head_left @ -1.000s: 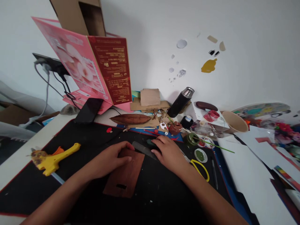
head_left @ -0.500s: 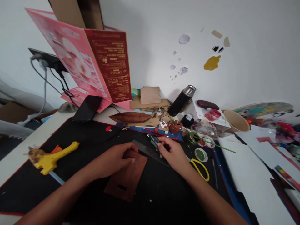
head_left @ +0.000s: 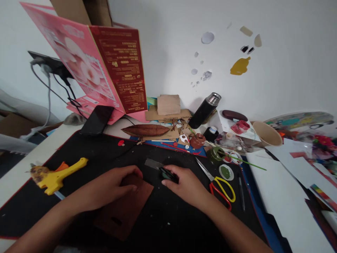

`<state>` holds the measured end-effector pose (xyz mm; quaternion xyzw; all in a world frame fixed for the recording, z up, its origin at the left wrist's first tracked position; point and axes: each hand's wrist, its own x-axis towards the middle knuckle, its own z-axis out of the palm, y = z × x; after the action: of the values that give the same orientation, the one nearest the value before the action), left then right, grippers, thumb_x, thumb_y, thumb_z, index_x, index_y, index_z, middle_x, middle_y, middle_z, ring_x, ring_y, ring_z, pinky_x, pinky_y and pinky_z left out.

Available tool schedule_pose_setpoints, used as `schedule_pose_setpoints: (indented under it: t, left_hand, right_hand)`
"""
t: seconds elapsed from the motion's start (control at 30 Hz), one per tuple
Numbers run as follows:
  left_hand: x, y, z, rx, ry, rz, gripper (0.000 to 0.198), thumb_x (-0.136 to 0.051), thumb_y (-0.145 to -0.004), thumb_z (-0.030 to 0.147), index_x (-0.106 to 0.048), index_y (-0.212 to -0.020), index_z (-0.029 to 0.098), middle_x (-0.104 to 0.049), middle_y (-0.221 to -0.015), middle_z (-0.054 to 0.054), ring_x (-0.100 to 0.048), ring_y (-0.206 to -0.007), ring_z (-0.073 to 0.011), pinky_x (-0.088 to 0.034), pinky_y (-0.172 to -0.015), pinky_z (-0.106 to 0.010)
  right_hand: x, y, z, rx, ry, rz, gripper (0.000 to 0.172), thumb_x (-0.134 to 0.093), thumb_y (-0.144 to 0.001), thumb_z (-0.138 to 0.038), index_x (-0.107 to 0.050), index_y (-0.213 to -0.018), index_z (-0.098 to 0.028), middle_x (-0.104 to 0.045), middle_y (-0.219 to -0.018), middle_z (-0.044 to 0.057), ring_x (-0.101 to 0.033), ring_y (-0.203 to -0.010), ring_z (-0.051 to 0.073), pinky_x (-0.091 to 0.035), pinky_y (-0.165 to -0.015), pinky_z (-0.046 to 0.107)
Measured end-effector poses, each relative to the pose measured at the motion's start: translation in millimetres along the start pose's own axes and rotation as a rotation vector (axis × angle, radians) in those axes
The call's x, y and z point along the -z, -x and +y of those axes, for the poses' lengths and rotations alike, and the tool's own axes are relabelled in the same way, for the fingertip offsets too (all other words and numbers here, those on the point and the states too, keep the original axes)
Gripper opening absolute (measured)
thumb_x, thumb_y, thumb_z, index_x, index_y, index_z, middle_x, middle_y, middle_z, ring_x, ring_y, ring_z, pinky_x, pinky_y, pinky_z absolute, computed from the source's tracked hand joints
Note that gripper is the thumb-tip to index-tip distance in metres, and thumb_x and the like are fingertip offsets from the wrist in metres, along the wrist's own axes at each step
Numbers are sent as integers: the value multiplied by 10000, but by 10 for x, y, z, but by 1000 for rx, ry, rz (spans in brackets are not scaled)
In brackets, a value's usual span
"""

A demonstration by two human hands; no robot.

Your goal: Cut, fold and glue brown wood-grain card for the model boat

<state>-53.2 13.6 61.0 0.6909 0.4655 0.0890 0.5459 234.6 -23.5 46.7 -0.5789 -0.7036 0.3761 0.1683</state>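
My left hand (head_left: 117, 184) is closed on the upper edge of a brown card (head_left: 131, 211), thumb on top and fingers curled over its far side. The card has a small rectangular slot near its lower end and lies low over the black mat. In my right hand (head_left: 185, 181) is a dark green utility knife (head_left: 168, 174), gripped between thumb and fingers; I cannot make out its blade. A ruler (head_left: 152, 163) lies on the mat just beyond the knife, its other end hidden by my hand. Scissors (head_left: 221, 188) with yellow and red handles rest right of my right hand.
A yellow glue gun (head_left: 56, 177) lies at the left, with a black phone (head_left: 97, 120) behind. Along the back are a brown boat-shaped piece (head_left: 146, 130), paint jars (head_left: 216, 154), a leaning black thermos (head_left: 205, 110) and a pink box (head_left: 76, 63).
The brown card and my left hand have shifted left and toward me. My right hand has moved left with the utility knife, and more of the scissors shows.
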Motion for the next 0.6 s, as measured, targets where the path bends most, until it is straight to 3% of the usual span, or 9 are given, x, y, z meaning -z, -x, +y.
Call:
schedule_pose_setpoints:
  t: [0.1,0.23,0.33,0.43,0.53,0.6]
  left_hand:
    - [-54,-39,8,-13,8,60,305,-656,-799,265,-751,-1084,313,-772,-1048,10,-699,-970,-267,-501,-833,-329]
    - [-172,-123,77,-28,48,58,290,-626,-817,272,-715,-1093,291,-761,-1033,3,-695,-954,-265,-497,-815,-335]
    - [-283,-221,167,-50,77,68,290,-606,-816,274,-695,-1092,272,-762,-1051,-11,-692,-1002,-277,-493,-856,-360]
    - [-400,-359,238,-77,98,107,312,-598,-809,268,-687,-1108,260,-766,-1069,-28,-688,-1046,-289,-494,-899,-390]
    - [-502,-508,231,-137,44,207,294,-604,-803,236,-692,-1084,249,-758,-1088,-48,-687,-1052,-287,-502,-928,-409]
    - [-548,-585,183,-183,-36,280,292,-622,-807,216,-704,-1086,243,-744,-1100,-61,-682,-1066,-289,-512,-953,-425]
  right_hand:
    - [33,-78,20,60,203,106,430,-721,-933,-281,-679,-1359,-238,-748,-1316,124,-727,-1167,325,-552,-1010,480]
    - [125,-230,163,85,349,200,442,-680,-962,-300,-657,-1390,-188,-722,-1355,161,-711,-1205,336,-547,-1038,496]
    - [186,-380,273,34,327,257,451,-679,-957,-305,-656,-1392,-186,-727,-1346,164,-716,-1190,340,-543,-1032,511]
    - [181,-490,327,23,125,299,426,-696,-942,-344,-680,-1343,-199,-739,-1323,146,-709,-1189,311,-527,-1043,484]
    - [144,-481,326,-10,-198,272,422,-700,-933,-414,-691,-1301,-207,-790,-1082,83,-745,-858,222,-584,-811,379]
    - [146,-408,309,-62,-412,186,476,-688,-935,-486,-675,-1311,-194,-760,-910,31,-641,-584,146,-530,-602,305]
